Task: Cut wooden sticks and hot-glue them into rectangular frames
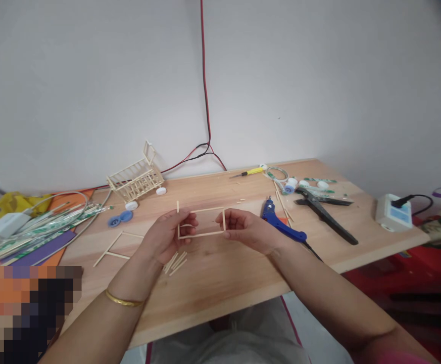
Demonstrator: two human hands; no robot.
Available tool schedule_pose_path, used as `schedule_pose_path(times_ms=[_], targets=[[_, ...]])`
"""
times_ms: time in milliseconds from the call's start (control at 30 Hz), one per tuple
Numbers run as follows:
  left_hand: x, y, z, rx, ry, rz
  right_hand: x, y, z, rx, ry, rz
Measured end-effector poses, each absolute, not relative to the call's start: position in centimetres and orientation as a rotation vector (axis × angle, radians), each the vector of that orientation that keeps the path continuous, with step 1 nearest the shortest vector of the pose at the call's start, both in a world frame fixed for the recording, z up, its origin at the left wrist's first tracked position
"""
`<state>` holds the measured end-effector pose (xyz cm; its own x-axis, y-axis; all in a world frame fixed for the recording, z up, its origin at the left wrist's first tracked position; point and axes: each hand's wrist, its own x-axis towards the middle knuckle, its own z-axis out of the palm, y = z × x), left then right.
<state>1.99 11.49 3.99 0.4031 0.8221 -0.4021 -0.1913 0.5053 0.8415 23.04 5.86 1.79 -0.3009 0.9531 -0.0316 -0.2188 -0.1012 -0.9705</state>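
Observation:
Between my two hands a small rectangular frame of thin wooden sticks [202,234] is held up over the table. My left hand [169,230] grips its left side, where one stick pokes up past the corner. The fingers of my right hand [245,227] close on the right-hand stick. Just below my left hand lie several short cut sticks [175,264]. Another stick frame [118,254], partly hidden by my left forearm, rests on the table to the left. A blue glue gun [284,226] lies beside my right hand.
A little stick-built cart [137,179] with bottle-cap wheels stands at the back left, near blue caps [120,218]. Wrapped sticks [46,235] pile up at left. Black cutters [328,215], a yellow screwdriver [253,172] and a white power socket [393,213] lie to the right.

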Motion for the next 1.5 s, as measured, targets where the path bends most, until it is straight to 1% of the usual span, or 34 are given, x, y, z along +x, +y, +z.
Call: schedule_pose_path(times_ms=[333,567,833,1100,1233,1433,1500], targets=[[1.8,11.6,3.8,0.797,0.942,0.73,23.2,6.1,1.5,-0.934,-1.214,1.587],[1.8,11.8,4.0,0.773,0.957,0.748,23.3,5.9,2.0,-0.887,-1.204,1.716],[1.9,11.9,3.4,0.768,0.918,0.734,23.6,5.7,1.9,-1.044,-1.343,1.659],[1.8,11.7,3.9,0.82,0.911,0.83,23.3,5.9,1.6,-1.099,-1.299,1.62],[1.8,11.8,4.1,0.828,0.93,0.871,23.4,6.0,1.4,-1.159,-1.212,1.565],[1.5,12.6,4.2,0.704,0.938,0.958,23.3,6.3,2.0,-1.126,-0.884,1.585],[1.3,12.8,4.2,0.659,0.939,0.978,23.2,6.4,2.3,-1.111,-0.831,1.541]])
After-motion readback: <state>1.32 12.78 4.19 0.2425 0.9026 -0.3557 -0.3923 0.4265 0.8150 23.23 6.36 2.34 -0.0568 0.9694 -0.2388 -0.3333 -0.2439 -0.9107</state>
